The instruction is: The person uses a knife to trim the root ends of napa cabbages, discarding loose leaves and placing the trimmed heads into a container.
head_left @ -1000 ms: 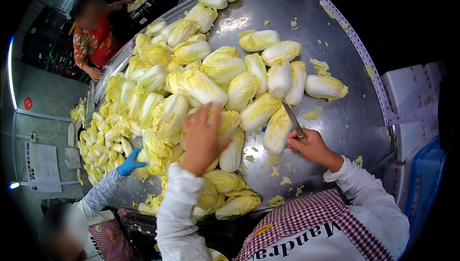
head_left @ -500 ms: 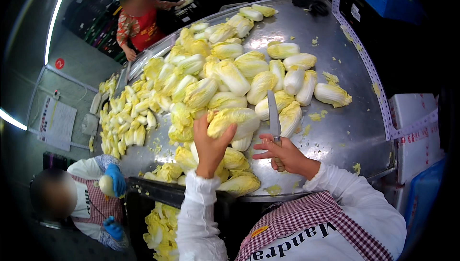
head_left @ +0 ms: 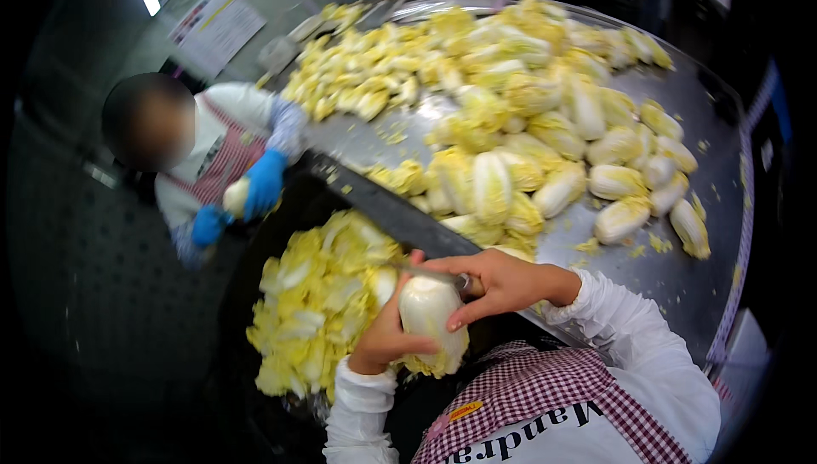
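The left hand (head_left: 385, 336) cups a pale napa cabbage half (head_left: 430, 319) from its left and underside, fingers wrapped round the white stem end. The right hand (head_left: 498, 281) lies over the top of the same cabbage, its fingers pressed on the upper right of it, and it also grips the handle of a knife (head_left: 425, 271) whose thin blade points left across the top of the cabbage. Both hands are thus closed on things and close together, with the cabbage held between them just in front of the person's chest and checked apron (head_left: 545, 387).

The cabbage is held off the bench, above the near edge of a dark bin (head_left: 255, 234) heaped with cut yellow cabbage pieces (head_left: 319, 302). The pile lies just left of the left hand and below it.

Beyond the hands, the steel bench (head_left: 681, 268) carries many more cabbage halves (head_left: 545, 149), heaped thickest at the middle and far side, with a looser row running down its right part. Small leaf scraps (head_left: 638, 247) dot the bare metal near the right hand.

To the left, another person in a white top and striped apron stands beside the bin, with blue gloves (head_left: 264, 183) closed on a small pale cabbage piece (head_left: 236, 196). A paper sheet (head_left: 217, 25) hangs on the wall behind.
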`<state>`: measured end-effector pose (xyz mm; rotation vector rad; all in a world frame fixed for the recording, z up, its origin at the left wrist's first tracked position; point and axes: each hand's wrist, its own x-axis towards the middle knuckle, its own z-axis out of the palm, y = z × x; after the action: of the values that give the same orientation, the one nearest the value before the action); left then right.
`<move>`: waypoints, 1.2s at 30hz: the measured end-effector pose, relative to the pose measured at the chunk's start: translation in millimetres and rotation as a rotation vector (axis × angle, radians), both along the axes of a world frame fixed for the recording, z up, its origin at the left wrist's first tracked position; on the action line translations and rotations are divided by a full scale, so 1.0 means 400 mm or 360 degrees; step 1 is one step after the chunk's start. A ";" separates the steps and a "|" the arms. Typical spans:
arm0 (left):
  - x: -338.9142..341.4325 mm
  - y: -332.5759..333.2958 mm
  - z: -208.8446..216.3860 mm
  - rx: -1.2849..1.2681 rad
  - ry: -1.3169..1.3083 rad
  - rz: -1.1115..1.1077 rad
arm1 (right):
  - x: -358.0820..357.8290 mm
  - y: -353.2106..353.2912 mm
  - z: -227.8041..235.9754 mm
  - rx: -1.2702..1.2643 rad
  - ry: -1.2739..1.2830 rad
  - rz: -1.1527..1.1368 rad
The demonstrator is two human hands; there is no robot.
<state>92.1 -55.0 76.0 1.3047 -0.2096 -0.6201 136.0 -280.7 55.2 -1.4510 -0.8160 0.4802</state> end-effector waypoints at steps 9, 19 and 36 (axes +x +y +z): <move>-0.231 0.140 -0.060 0.0266 -0.0227 0.1361 | -0.028 0.208 0.080 -0.0468 -0.0916 -0.0020; -0.296 0.164 -0.045 0.0814 -0.0742 0.1493 | -0.073 0.311 0.099 -0.0370 -0.1752 0.0208; -0.303 0.173 -0.071 0.0709 -0.0551 0.1489 | -0.030 0.329 0.045 -0.0484 -0.1850 0.0191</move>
<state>-29.1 14.0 47.6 1.7387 0.2772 0.3850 124.1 -149.2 73.1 -1.9576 -1.7989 -0.2385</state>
